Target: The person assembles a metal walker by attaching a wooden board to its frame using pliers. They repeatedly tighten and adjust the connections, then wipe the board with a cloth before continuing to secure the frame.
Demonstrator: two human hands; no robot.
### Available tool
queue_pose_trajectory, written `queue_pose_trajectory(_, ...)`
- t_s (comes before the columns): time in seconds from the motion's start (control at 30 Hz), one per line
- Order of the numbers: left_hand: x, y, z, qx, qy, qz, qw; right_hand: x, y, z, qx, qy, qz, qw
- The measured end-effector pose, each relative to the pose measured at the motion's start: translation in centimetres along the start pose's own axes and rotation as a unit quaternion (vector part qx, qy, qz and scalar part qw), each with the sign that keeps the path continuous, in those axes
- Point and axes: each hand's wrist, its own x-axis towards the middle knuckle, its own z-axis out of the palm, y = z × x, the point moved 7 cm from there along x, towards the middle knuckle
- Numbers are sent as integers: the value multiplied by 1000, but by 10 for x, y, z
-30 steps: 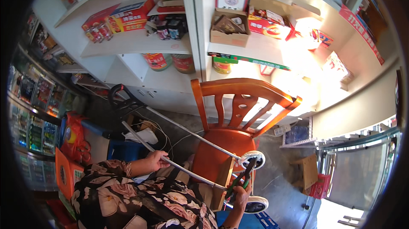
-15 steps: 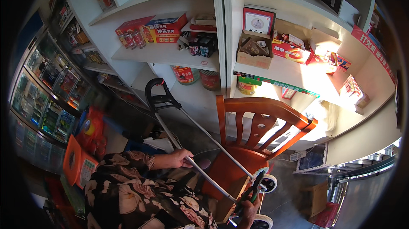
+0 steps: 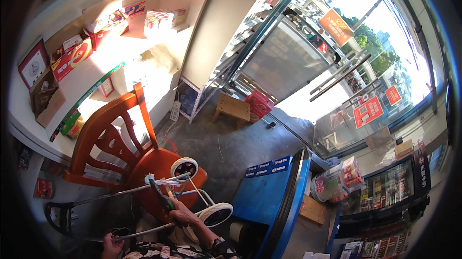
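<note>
The left hand (image 3: 112,246) grips a silver tubular metal trolley frame (image 3: 144,232) with white-rimmed wheels (image 3: 184,168), lying over a red-brown wooden chair (image 3: 161,157); the right hand (image 3: 184,214) clasps a black-and-green plier-like tool (image 3: 159,193). Bracing the frame firmly (wheels may roll) should steady the work.

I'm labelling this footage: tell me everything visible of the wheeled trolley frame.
The trolley frame has two silvery poles that look metal, joined at the picture's left by a black loop handle. The other end carries two visible white-rimmed wheels with dark inner parts. It slants across the view, over the wooden chair; whether it rests on the seat is unclear. The left hand grips one pole; the right hand, holding a green-handled tool, is near the wheel end.
</note>
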Motion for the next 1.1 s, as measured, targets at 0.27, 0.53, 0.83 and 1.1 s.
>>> queue_pose_trajectory(0.27,-18,-3,-30,84,12,160,983,-20,9,-1,138,-26,36,989)
queue_pose_trajectory(0.53,-7,-12,-41,-56,144,51,987,-56,-21,-45,181,18,15,983)
queue_pose_trajectory(0.83,-39,7,8,-59,156,37,985,-80,-37,-84,293,159,-9,943)
queue_pose_trajectory(1.1,-49,6,5,-11,199,59,978,-59,-37,-105,205,69,31,976)
